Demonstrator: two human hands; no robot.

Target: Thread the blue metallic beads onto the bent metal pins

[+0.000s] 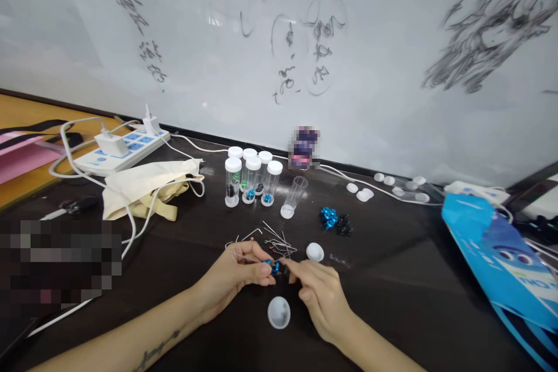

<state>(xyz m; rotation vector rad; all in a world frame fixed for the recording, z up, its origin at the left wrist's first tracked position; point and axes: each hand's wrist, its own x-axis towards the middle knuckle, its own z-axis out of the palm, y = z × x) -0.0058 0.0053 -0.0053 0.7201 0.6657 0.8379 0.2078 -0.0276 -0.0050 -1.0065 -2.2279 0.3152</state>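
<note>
My left hand (238, 274) and my right hand (320, 296) meet over the dark table (392, 279), both pinched on a small blue part (275, 268) held between their fingertips. Just behind the fingers lies a scatter of thin metal pins (272, 238). A white cap (314, 251) sits beside my right hand. An open clear tube (279, 312) lies on its side between my wrists. Farther back are a pile of blue parts (328, 217) and a pile of black parts (344, 225).
Several capped clear tubes (250, 177) stand behind, with an open tube (294, 196) beside them. Loose white caps (392, 185) line the whiteboard's base. A cloth bag (148, 186) and power strip (120, 148) lie left, a blue bag (497, 256) right.
</note>
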